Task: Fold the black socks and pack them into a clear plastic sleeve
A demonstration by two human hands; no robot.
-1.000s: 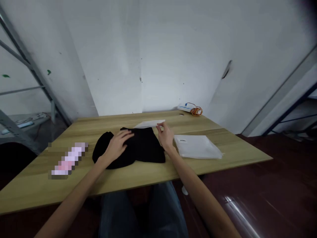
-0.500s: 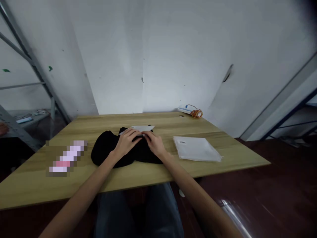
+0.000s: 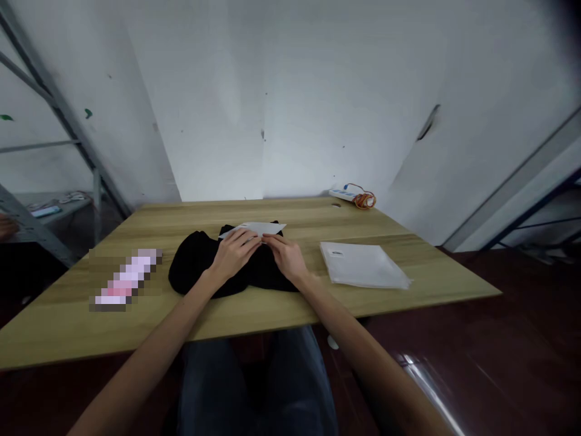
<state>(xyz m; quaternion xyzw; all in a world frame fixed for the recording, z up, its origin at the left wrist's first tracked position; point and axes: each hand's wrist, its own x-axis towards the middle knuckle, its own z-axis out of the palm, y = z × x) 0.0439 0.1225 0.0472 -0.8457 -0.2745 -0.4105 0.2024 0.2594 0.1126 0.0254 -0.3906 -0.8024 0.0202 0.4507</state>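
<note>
Black soft cloth items [image 3: 193,261] with rounded lobes lie near the front of the table; whether they are caps I cannot tell. Above their middle is a thin white sheet [image 3: 267,228], of paper or plastic, tilted up at its far side. My left hand [image 3: 236,251] grips its near edge with bent fingers, the thumb mostly hidden. Close beside it, my right hand [image 3: 287,257] pinches the same edge between thumb and fingers. The fingertips of both hands almost meet. Parts of the black cloth are covered by my hands and wrists.
On the right lies a stack of white plastic bags [image 3: 365,266] with a small label. A blurred pink and white item [image 3: 129,275] lies left. A power strip [image 3: 342,194] with a coiled orange cable [image 3: 364,200] sits by the wall. Someone's hand [image 3: 6,226] shows far left.
My right fingertips have drawn together at the sheet's near edge, and the sheet shows slightly more behind my hands. The view has tipped down a little.
</note>
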